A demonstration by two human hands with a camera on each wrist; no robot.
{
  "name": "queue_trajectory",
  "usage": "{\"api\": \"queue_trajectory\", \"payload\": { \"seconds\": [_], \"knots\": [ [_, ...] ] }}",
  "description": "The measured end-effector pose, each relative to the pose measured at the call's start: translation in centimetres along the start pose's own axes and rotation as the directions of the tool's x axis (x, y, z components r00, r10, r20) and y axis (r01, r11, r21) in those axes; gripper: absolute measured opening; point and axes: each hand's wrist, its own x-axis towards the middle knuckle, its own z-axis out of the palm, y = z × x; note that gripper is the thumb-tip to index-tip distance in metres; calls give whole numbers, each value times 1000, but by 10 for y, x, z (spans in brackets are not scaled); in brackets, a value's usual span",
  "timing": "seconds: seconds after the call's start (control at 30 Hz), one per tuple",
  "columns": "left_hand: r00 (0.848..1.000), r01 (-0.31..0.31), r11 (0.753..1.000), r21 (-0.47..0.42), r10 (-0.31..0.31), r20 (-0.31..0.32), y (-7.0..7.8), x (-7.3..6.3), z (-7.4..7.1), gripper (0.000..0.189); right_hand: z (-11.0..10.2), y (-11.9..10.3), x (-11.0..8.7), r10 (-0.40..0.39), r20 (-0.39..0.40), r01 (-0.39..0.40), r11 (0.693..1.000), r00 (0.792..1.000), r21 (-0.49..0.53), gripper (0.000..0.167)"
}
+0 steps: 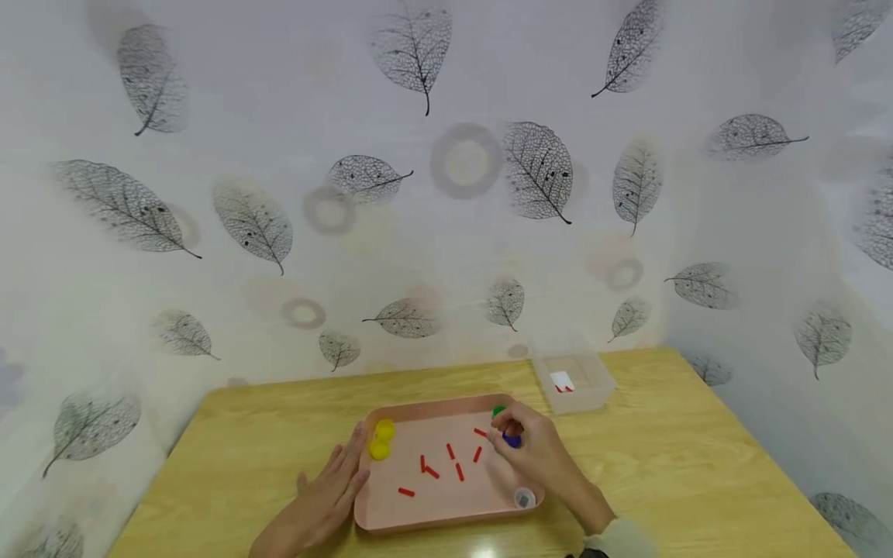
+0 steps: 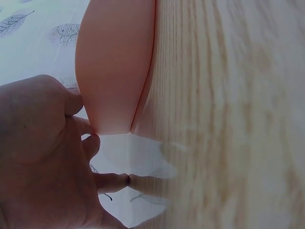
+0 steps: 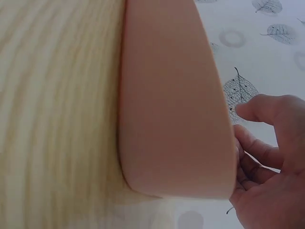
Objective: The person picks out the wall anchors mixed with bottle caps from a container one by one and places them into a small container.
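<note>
A pink tray (image 1: pixel 481 513) holds several short red sticks (image 1: pixel 459 472) scattered over its floor. My left hand (image 1: pixel 324 496) lies along the tray's left wall with fingers fairly straight, touching the rim. Over the tray's right side, my right hand (image 1: pixel 537 453) reaches in, thumb and index fingertips slightly apart beside a red stick (image 1: pixel 480 432). Its other fingers bend inward near a blue round piece (image 1: pixel 512 440). No object shows between thumb and index in the right wrist view, where the tray wall (image 3: pixel 174 105) hides part of the hand.
Yellow round pieces (image 1: pixel 380 449) sit at the tray's left end, a green one (image 1: pixel 498 411) at its far right. A clear round piece (image 1: pixel 525 498) lies in the near right corner. Behind stands a translucent box (image 1: pixel 589 397) with a white card and red bits, by the leaf-patterned wall.
</note>
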Motion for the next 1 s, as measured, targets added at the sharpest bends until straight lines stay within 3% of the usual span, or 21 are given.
{"api": "queue_trajectory", "payload": {
  "seconds": [0.23, 0.63, 1.0],
  "knots": [
    [1000, -12, 1000, 13, 12, 0, 2, 3, -2, 64, 9, 1, -4, 7, 34, -7, 1000, 999, 17, 13],
    [1000, -12, 999, 32, 11, 2, 1, 1, -2, 64, 20, 4, -7, -45, 69, 47, 999, 997, -24, 15],
    [1000, 8, 999, 31, -8, 8, 1, 1, -2, 64, 25, 1, -6, -52, 87, 63, 989, 995, -131, 20]
  ]
}}
